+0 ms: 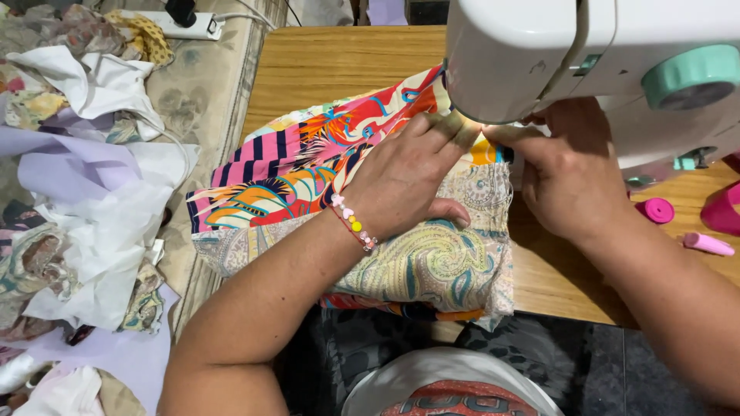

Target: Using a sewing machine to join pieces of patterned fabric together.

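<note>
the left hand [405, 181] lies flat on a folded piece of brightly printed cotton fabric [308, 166] with pink, orange, navy and teal stripes and leaf shapes, its fingers [447, 131] stretched forward and pressed down on the cloth right under the head of the white plastic sewing machine [586, 54], thumb tucked against the cloth at the near side; the fingers are spread and pressing, not clenched around anything. a beaded bracelet with pink, yellow and white beads [353, 223] circles that wrist. the right hand [570, 177] rests just beside it on the far side of the needle area, its fingertips reaching in under the machine head and touching the cloth edge; whether those fingers pinch the fabric or only press on it cannot be told, since the machine hides their tips. under the bright print lies a pale paisley fabric in green, cream and teal [439, 262], hanging over the near edge of the wooden worktop [339, 62]. the machine bears a mint green dial [690, 77] on its side. on the worktop to the right sit a pink thread spool [657, 209] and a small pink tube-shaped tool [708, 244]. a heap of white, lilac and patterned fabric scraps [85, 200] lies well apart to the left, with a white power strip [185, 27] beyond it.
</note>
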